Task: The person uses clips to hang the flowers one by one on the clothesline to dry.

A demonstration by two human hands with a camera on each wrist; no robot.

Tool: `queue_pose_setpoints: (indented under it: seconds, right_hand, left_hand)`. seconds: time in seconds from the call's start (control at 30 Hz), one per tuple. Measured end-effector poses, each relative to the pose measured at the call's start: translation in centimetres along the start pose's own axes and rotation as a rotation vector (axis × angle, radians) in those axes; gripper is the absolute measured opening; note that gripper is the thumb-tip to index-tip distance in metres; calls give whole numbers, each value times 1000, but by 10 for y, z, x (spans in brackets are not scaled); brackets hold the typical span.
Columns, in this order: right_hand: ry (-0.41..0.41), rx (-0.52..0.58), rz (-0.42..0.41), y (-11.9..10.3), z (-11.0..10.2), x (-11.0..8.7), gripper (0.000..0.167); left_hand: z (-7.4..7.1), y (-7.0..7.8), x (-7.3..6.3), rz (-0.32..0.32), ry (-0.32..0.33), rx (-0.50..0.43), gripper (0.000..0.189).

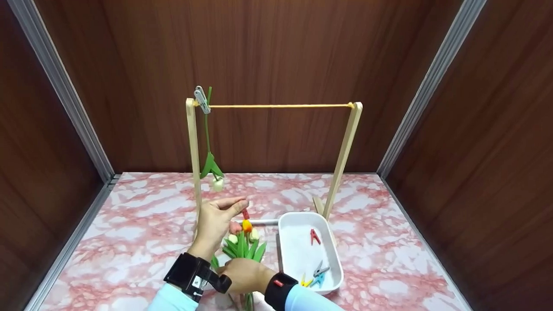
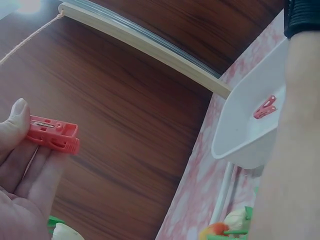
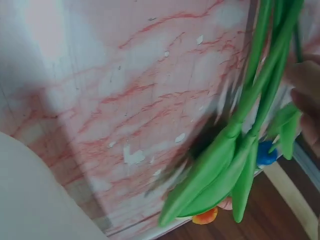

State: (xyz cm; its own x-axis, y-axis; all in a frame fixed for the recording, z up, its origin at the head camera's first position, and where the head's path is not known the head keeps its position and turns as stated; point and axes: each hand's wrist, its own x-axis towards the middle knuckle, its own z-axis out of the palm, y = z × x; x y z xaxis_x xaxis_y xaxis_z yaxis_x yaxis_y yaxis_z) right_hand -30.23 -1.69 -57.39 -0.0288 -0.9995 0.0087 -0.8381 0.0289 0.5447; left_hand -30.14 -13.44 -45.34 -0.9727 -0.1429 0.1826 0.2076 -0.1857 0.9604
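Pinkish marbled table [image 1: 367,246] with brown wood-grain walls [image 1: 276,142] around it, and the left hand [image 1: 214,221] has a red clothespin [image 2: 56,134] pinched between thumb and fingers, one end poking out past the thumb tip. Right hand's [image 1: 248,274] down by the green tulip stems [image 3: 267,65] (its fingers are blurry and partly cut off, so I can't tell whether they're grasping one).
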Motion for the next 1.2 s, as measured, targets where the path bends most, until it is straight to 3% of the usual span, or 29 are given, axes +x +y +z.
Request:
queue_pose_setpoints:
  seconds: [0.1, 0.3, 0.43, 0.67, 0.87, 1.0, 1.1, 1.2]
  right_hand:
    - [74, 29, -1, 9, -3, -1, 7]
    - [207, 119, 86, 28, -13, -4, 13]
    - [338, 309, 182, 38, -16, -9, 12]
    - [596, 577, 364, 55, -19, -19, 19]
    - [872, 727, 482, 80, -24, -30, 23]
    - [1008, 792, 630, 99, -32, -34, 21]
    - [1073, 828, 741, 113, -42, -33, 15]
    - [1122, 874, 810, 128, -55, -28, 10]
  left_hand:
    - [0, 3, 1, 10, -1, -8, 15]
    - [-1, 16, 3, 118, 5, 87, 13]
    - [-2, 27, 4, 170, -1, 142, 14]
    - [3, 50, 6, 231, -36, 130, 16]
    - [21, 98, 17, 299, -118, 183, 25]
    - [32, 135, 32, 360, -155, 197, 30]
    - [36, 160, 45, 397, -155, 180, 30]
    - [38, 183, 59, 429, -110, 212, 29]
